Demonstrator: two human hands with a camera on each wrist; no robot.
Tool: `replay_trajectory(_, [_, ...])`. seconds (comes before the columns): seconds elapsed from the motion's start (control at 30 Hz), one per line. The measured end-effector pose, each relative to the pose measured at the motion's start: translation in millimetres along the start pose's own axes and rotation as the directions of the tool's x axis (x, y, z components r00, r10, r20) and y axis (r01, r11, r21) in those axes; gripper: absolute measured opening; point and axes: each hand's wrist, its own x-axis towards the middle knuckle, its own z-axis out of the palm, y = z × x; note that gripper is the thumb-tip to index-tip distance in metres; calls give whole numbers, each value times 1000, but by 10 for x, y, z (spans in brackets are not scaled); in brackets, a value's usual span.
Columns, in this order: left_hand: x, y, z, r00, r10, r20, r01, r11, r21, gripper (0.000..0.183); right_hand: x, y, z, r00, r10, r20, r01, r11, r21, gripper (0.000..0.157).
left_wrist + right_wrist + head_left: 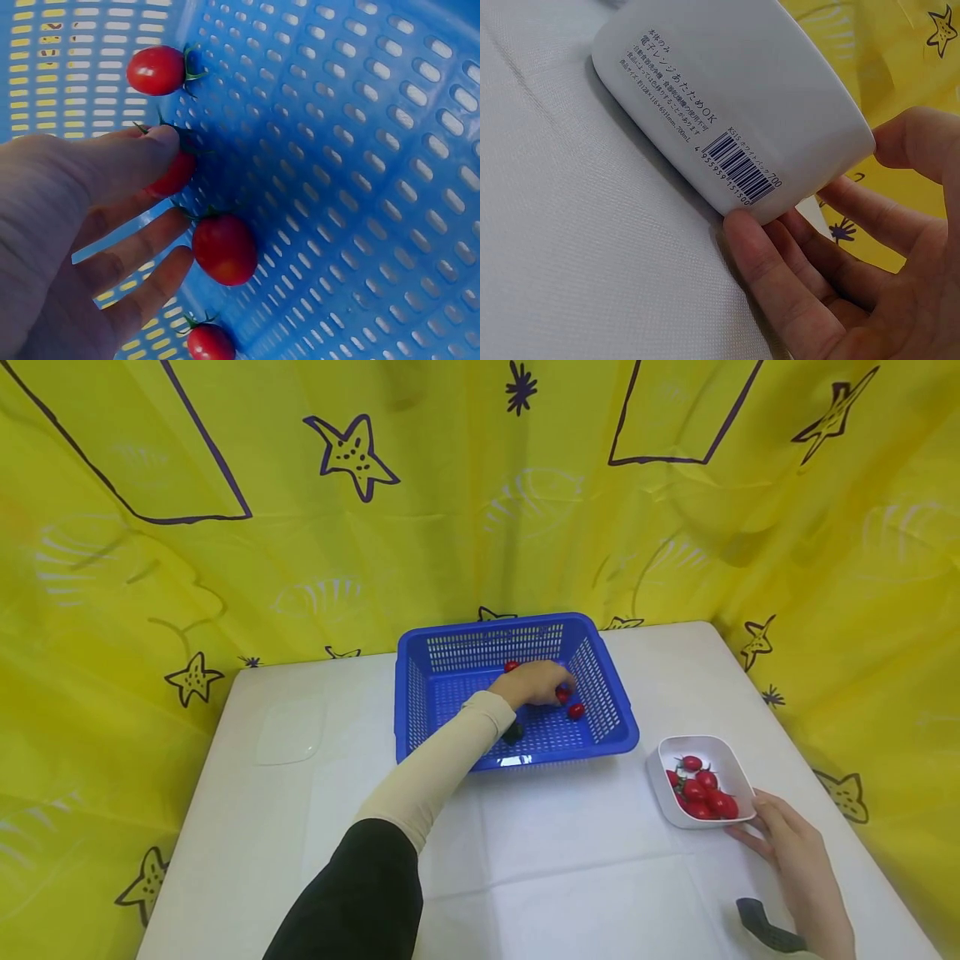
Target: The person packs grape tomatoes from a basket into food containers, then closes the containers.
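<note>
I'd call this partway done, if I am moving the tomatoes over to the container. In the white container (701,747), on the right of the surface (585,893), lies a small heap of red tomatoes (695,790) — at least half a dozen, some with green stalks on, with bare white showing behind them. That is the part I count as done.

What is left sits in the blue basket (570,754). My left hand (534,682) is down inside it, pinching one tomato (176,174) between thumb and fingers, so that one is picked but not yet delivered. The left wrist view shows three loose ones around it: an upper tomato (156,70), a larger tomato (225,250) just beside my fingertips, and a lower tomato (211,342) near the picture's bottom edge. My arm covers part of the basket, so I cannot tell whether more hide there.

My right hand (795,843) grasps the container at its near right corner, thumb and fingers about the rim and base; I can't tell whether that side is lifted. A flat, clear lid-like piece (288,731) lies on the left of the surface, well apart from the container — so, if it belongs there, closing is left too.
</note>
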Motion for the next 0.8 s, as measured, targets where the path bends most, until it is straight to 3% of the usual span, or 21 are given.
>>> replay_trajectory(0.17, [7,-14,20,1000,-9,-16,9,1000,-6,32,-5,-25,1,1000,15,1,-15,1000,3,87])
replay_trajectory(0.47, [-31,-41,30,998,37,-59,-36,999,14,28,-5,-42,16,1000,23,-6,-23,1000,-3,86])
replay_trajectory(0.8, [-94,-102,-1,989,52,-137,-43,997,65,29,-10,-40,14,1000,22,-10,-22,1000,-13,86])
